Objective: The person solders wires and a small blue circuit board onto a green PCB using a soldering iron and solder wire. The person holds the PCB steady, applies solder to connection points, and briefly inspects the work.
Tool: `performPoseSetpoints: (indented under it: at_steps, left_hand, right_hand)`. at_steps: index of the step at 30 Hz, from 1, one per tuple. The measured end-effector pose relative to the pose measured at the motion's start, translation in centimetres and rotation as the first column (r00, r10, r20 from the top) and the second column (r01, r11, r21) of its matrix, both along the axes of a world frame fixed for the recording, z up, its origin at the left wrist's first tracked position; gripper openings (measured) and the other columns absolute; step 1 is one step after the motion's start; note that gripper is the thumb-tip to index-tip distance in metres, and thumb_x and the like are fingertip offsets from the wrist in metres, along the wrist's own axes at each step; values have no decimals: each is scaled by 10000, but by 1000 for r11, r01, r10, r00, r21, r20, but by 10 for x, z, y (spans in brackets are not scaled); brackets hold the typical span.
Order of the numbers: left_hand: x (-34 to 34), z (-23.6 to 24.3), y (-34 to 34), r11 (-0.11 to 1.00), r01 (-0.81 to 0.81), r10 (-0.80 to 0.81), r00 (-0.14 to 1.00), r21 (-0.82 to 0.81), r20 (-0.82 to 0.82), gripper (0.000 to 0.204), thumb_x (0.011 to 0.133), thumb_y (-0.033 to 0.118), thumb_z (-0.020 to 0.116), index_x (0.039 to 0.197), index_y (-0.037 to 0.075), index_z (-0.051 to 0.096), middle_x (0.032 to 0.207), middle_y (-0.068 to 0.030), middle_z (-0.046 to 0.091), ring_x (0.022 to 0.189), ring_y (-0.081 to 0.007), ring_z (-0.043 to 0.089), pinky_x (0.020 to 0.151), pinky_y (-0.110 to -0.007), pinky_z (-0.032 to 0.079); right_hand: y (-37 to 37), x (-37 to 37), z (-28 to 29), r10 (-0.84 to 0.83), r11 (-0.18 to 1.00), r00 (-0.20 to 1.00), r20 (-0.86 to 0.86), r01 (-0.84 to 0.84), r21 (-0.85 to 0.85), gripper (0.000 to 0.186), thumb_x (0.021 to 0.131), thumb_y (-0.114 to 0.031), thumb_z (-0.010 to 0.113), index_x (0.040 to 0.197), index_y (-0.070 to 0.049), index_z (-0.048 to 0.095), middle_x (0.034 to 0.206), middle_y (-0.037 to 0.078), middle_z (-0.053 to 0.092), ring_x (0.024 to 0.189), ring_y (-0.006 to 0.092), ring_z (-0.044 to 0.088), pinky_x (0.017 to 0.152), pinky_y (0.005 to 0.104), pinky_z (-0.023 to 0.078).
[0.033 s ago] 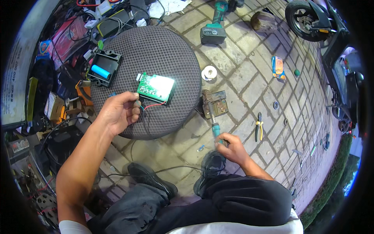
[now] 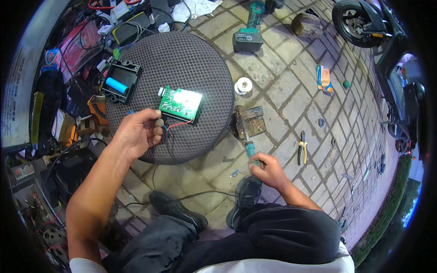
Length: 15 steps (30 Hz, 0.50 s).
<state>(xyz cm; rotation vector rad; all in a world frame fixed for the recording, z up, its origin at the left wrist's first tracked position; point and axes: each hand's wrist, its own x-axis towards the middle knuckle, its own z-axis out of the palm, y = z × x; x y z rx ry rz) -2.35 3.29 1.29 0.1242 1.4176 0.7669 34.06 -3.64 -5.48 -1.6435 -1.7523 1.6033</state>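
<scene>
My left hand (image 2: 141,129) pinches the near left corner of a green circuit board (image 2: 175,103); a bright glare hides part of its face. A red wire (image 2: 180,123) runs from the board's near edge toward my fingers. The board is over a round, dark textured stool (image 2: 200,59). My right hand (image 2: 268,170) is closed round the teal handle of a soldering iron (image 2: 249,148). The iron's metal end points into a grimy small box-like stand (image 2: 252,122) on the paving. On the stool's left side, an open black case (image 2: 123,75) holds a blue cylindrical cell (image 2: 117,85).
A roll of solder wire (image 2: 243,85) stands right of the stool. Pliers (image 2: 302,148), a cordless tool (image 2: 248,36) and an orange-blue packet (image 2: 324,78) lie on the paving. Cluttered parts fill the left. A cable (image 2: 205,194) crosses by my shoes; a scooter wheel (image 2: 353,25) stands far right.
The soldering iron has shifted very slightly away from me at the stand. My left hand and the circuit board keep nearly the same place.
</scene>
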Motion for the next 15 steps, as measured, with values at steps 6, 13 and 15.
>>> performPoseSetpoints:
  at_steps: [6,13,15]
  left_hand:
    - [1,-5,1,1000,5,-5,1000,-10,16,118,795,197,652,814,120,565,728,11,578,615,-119,553,558,-274,467]
    - [0,-5,1,1000,-28,28,999,-1,34,139,804,185,650,831,72,573,741,-35,595,625,-138,574,563,-282,482]
    - [1,-5,1,999,-26,25,999,25,46,136,817,191,641,833,73,576,739,-43,597,632,-148,586,572,-294,491]
  right_hand:
    - [7,-6,-16,87,991,992,-90,-77,111,195,856,-113,563,1023,-23,609,748,81,540,671,134,505,621,291,430]
    - [7,6,-30,196,963,969,-150,-161,216,436,858,-10,486,1293,-33,482,972,148,624,861,238,603,804,343,468]
    - [11,0,-39,217,890,976,-34,-183,417,460,837,14,502,1293,-41,486,972,153,626,855,261,614,800,349,477]
